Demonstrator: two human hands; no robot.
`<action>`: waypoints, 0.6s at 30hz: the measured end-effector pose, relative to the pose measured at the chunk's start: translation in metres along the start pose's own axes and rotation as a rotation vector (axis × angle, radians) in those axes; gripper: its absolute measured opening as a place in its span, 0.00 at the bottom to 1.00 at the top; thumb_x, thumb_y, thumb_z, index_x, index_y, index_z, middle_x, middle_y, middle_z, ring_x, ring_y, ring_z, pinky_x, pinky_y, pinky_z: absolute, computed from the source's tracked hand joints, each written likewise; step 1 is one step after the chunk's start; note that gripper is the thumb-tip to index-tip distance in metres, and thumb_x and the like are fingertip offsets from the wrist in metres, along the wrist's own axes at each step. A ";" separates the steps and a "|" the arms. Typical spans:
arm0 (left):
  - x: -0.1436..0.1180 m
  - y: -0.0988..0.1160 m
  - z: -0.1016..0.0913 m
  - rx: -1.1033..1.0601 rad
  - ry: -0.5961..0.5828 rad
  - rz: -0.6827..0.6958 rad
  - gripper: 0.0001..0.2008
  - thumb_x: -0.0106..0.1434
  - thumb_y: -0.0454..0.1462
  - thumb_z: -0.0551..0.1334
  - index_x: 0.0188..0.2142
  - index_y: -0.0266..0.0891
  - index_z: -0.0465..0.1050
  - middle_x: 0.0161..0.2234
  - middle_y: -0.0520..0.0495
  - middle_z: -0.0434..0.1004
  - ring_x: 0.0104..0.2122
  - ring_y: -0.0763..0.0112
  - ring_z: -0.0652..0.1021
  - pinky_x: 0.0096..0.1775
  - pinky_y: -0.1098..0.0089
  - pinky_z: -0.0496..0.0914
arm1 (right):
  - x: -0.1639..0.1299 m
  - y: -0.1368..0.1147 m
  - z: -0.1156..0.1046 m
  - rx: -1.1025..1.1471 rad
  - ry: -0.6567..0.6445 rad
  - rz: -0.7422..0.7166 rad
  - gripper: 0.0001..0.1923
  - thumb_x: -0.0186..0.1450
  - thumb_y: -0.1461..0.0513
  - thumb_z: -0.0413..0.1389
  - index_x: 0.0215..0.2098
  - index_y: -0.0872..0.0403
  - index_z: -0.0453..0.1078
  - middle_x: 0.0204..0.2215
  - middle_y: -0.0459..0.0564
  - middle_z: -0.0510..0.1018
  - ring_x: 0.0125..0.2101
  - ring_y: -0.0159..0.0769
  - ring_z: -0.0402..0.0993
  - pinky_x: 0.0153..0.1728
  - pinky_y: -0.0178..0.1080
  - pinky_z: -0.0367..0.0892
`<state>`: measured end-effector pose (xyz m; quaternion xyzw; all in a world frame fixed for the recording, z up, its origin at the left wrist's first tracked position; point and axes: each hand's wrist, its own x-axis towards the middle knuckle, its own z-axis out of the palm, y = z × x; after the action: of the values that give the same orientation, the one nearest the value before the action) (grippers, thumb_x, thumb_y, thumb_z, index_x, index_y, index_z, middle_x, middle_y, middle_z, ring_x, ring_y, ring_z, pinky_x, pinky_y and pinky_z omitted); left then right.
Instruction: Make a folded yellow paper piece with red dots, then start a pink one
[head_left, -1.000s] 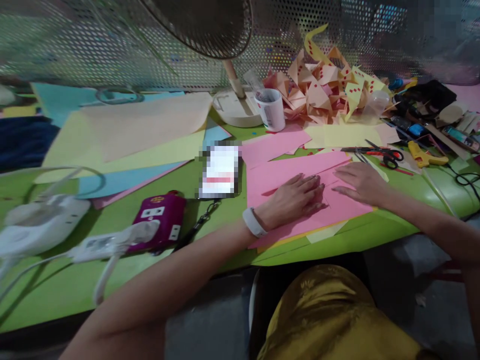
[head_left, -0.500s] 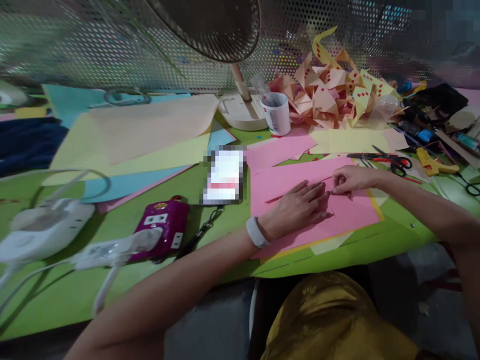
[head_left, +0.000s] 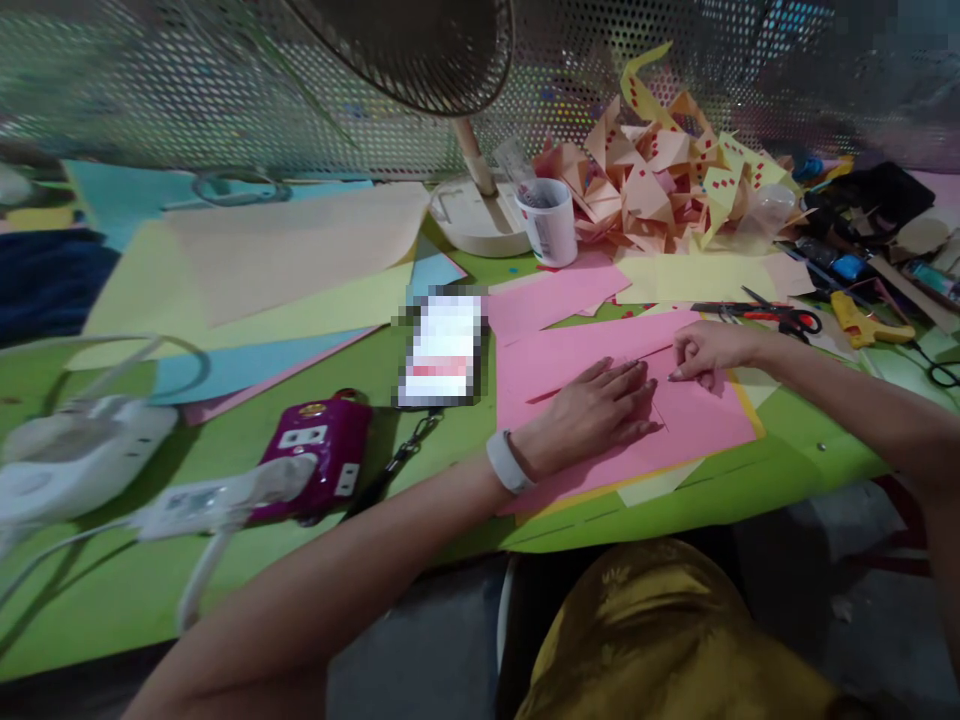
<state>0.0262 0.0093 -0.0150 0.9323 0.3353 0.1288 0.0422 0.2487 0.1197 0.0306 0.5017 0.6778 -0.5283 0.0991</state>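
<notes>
While the left hand (head_left: 600, 405) lies flat, fingers spread, on the pink paper sheet (head_left: 697, 415), the right hand (head_left: 705, 350) pinches its folded edge near the red-handled scissors (head_left: 776, 318).

A bright green work table (head_left: 247, 470) fills most of the view, its near edge running across the bottom. Behind it stands a wall of perforated metal mesh (head_left: 187, 90) with coloured light showing dimly through the holes. A pedestal fan with a dark wire grille (head_left: 420, 45) rises on a cream stem from a round cream base (head_left: 476, 220) at the back of the table. Below the table edge lies grey floor (head_left: 847, 600). The light is dim and even.
</notes>
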 end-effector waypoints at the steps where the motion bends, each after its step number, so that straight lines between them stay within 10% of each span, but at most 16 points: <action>1: 0.000 0.000 0.000 0.001 -0.001 0.003 0.27 0.75 0.50 0.46 0.61 0.34 0.67 0.63 0.34 0.68 0.65 0.55 0.66 0.64 0.50 0.59 | -0.001 0.002 -0.001 -0.003 0.010 0.009 0.22 0.49 0.54 0.74 0.25 0.54 0.66 0.13 0.41 0.73 0.15 0.31 0.73 0.19 0.32 0.69; 18: 0.000 -0.004 0.005 0.069 -0.010 0.022 0.26 0.75 0.49 0.47 0.59 0.33 0.68 0.62 0.32 0.68 0.63 0.53 0.68 0.63 0.50 0.61 | 0.004 0.005 0.004 0.062 0.074 0.041 0.21 0.52 0.51 0.72 0.23 0.57 0.69 0.15 0.46 0.76 0.15 0.30 0.74 0.18 0.30 0.69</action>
<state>0.0252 0.0123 -0.0199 0.9374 0.3292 0.1130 0.0101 0.2494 0.1186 0.0233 0.5375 0.6539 -0.5280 0.0690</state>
